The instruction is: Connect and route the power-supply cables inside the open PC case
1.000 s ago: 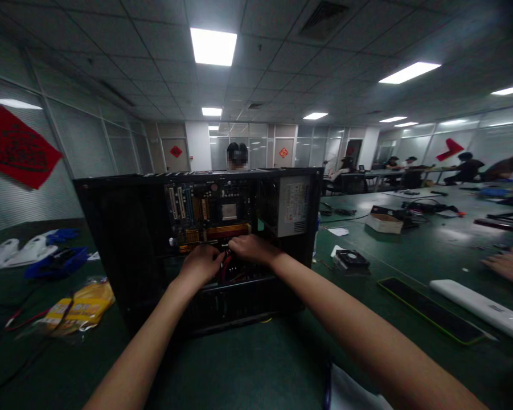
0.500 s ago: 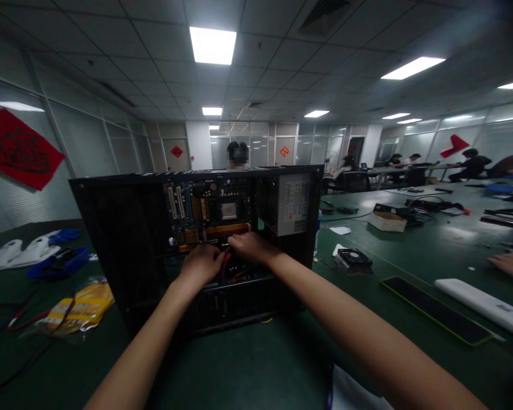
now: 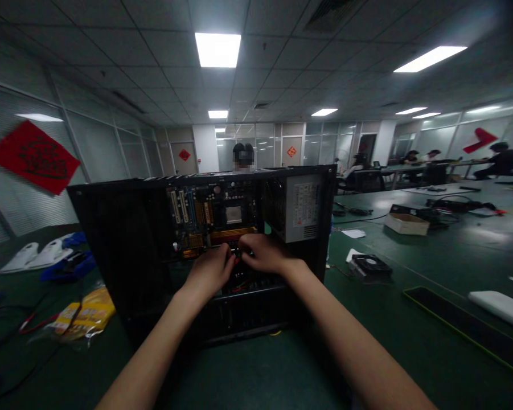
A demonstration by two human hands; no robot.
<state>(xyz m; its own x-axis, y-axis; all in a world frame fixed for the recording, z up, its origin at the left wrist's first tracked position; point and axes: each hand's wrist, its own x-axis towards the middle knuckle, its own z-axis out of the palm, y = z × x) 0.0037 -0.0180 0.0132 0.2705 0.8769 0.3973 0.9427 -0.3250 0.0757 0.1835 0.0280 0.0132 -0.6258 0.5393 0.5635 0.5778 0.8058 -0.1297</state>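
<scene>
A black computer case stands on its side before me, its open face towards me. Inside it are the motherboard with a bare silver processor, and a grey power supply at the upper right. Below the orange memory slots, both hands reach in with their fingertips close together. My left hand pinches at a red cable. My right hand is curled with bent fingers at the cable's other side. The exact grip points are hidden behind the fingers.
On the green table's left lie a yellow packet, a blue tray, white gloves and loose cables. A cooling fan, a long black strip, a white bar and a small box lie right. People sit further back.
My view has turned slightly left, so the surroundings shift right. Both hands stay together inside the case, and less of the red cable shows between them.
</scene>
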